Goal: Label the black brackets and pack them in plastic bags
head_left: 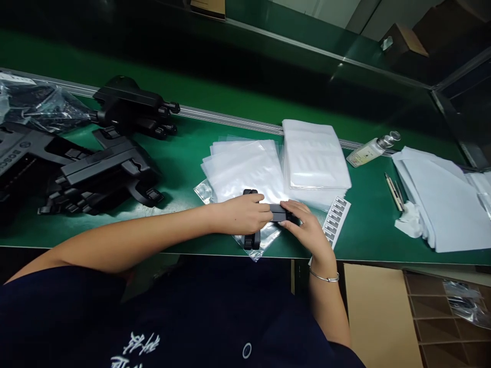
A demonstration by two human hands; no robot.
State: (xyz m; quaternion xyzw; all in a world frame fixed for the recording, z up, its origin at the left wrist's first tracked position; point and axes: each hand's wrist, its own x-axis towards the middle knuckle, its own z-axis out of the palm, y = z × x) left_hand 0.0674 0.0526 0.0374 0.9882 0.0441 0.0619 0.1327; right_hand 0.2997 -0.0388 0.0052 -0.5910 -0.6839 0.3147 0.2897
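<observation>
A black plastic bracket (278, 213) with chunky cross-ends lies between my two hands, low over the transparent plastic bags (245, 171) near the bench's front edge. My left hand (243, 214) is closed over the bracket's left part, and its cross-end sticks out above and below the fingers. Around the right end, the thumb and fingers of my right hand (307, 227) grip it; they hide some of that end. A strip of printed labels (335, 222) lies just beside my right wrist, partly under a neat stack of plastic bags (316, 156).
Several similar black brackets (111, 163) are piled at the left, beside a bagged black part (42, 105). At the right are a small bottle (372, 149), pens (394, 191), crumpled tissue (408, 221) and white sheets (448, 199). A divided cardboard box (379, 312) stands below the bench edge.
</observation>
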